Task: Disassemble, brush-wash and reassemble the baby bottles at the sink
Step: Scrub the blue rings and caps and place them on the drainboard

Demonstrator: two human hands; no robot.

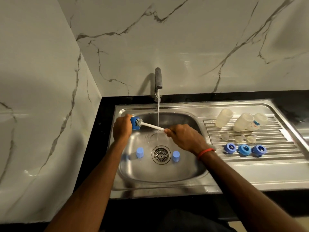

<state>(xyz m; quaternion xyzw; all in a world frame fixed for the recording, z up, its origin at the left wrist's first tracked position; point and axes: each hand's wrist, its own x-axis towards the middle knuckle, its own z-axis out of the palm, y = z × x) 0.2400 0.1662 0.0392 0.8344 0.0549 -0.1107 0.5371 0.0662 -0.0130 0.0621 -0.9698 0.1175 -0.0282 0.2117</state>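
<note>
My left hand grips a blue bottle cap at the sink's far left, its opening facing right. My right hand holds the white handle of a bottle brush, and the grey bristle head sits inside the cap. Water runs from the tap into the steel sink, crossing the handle. Two pale blue caps stand in the basin, either side of the drain. On the drainboard lie three clear bottles, three clear teats and three blue collar rings.
The ribbed drainboard extends right of the basin, with flat steel in front of the rings. A black counter frames the sink. Marble walls close in behind and on the left. The drain strainer sits mid-basin.
</note>
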